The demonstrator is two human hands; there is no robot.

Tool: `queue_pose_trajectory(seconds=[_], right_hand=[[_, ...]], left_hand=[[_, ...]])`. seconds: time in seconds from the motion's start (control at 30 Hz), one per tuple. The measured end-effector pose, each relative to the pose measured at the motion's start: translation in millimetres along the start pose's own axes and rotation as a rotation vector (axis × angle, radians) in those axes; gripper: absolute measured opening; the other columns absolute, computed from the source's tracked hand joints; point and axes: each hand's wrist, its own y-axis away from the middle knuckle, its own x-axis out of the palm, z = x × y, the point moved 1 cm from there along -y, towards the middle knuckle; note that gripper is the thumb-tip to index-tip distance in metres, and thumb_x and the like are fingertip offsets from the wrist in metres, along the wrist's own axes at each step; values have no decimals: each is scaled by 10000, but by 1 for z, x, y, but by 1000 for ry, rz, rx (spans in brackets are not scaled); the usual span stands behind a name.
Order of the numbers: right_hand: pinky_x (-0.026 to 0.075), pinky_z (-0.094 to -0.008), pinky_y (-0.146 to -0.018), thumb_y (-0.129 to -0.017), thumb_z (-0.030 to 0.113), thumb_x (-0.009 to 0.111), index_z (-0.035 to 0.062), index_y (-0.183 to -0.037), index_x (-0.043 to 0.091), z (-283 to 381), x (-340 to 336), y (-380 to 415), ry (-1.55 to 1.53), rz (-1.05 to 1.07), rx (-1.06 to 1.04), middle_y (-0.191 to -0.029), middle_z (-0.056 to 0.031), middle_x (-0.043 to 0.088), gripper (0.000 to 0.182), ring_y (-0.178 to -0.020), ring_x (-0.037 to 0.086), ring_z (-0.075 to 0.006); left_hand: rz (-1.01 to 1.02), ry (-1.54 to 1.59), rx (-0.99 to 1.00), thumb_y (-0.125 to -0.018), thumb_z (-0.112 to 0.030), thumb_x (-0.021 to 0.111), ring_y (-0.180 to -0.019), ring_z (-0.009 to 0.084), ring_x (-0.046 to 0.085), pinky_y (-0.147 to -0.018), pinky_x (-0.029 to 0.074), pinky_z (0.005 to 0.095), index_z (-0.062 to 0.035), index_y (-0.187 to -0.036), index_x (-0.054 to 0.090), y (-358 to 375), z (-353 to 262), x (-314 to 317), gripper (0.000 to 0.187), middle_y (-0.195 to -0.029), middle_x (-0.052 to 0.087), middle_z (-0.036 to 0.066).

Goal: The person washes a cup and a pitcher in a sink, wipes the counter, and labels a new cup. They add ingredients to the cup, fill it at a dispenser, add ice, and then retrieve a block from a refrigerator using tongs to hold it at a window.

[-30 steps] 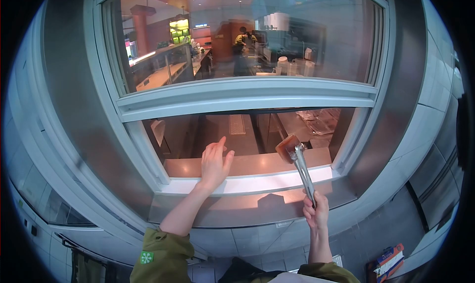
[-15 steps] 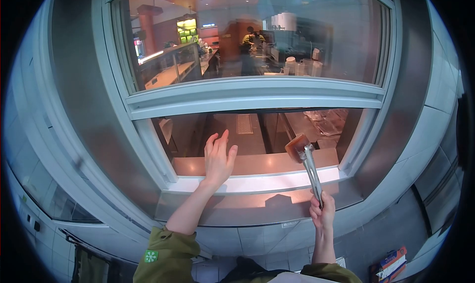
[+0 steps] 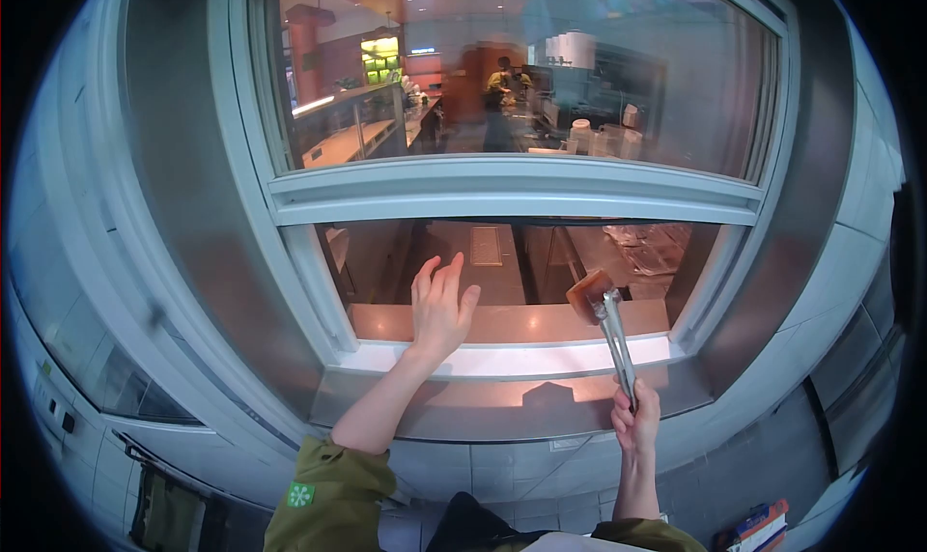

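My right hand (image 3: 635, 415) is closed round the handle end of metal tongs (image 3: 619, 344). At the far end of the tongs is a thick, squarish brown piece (image 3: 587, 295), whose kind I cannot make out. The piece is up in front of the window opening, above the metal sill (image 3: 463, 397). To the left, my left hand (image 3: 442, 311) is raised in the opening with its fingers spread and nothing in it.
A white window frame (image 3: 512, 190) crosses above both hands, with glass over it. Through the opening lie a counter and foil-like packets (image 3: 649, 248). Behind the glass a person (image 3: 502, 86) stands far back. A box (image 3: 755, 530) lies low at right.
The view has shifted slightly, so the window and both hands appear a little further right. The brown piece looks tilted slightly differently; the tongs stay in my right hand.
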Motion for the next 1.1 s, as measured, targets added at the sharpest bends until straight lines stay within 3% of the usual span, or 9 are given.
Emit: queue_pose_trajectory(seconds=[0.47, 0.67, 1.1], right_hand=[[210, -168, -278, -855, 287, 467, -66, -931, 533, 4, 3, 1, 2, 0, 20, -525, -5, 397, 367, -332, 255, -24], [212, -168, -275, -847, 296, 484, -67, -923, 534, 2, -1, 1, -23, 50, 29, -521, -16, 400, 374, -324, 254, -25], [222, -179, -282, -840, 267, 503, -81, -928, 534, 4, -5, 0, -45, 139, 57, -523, -40, 414, 360, -323, 256, -38]], left_hand=[[16, 128, -59, -847, -253, 442, -1122, 307, 342, -931, 264, 421, 3, -1202, 401, 1, -1, 0, 440, -1049, 511, 146], [-12, 203, -71, -879, -258, 384, -1129, 282, 345, -908, 312, 390, 18, -1180, 423, 1, 2, 1, 411, -1022, 534, 117], [-64, 137, -8, -829, -216, 457, -1094, 286, 385, -910, 288, 411, 6, -1156, 450, -1, 9, 5, 395, -982, 556, 116]])
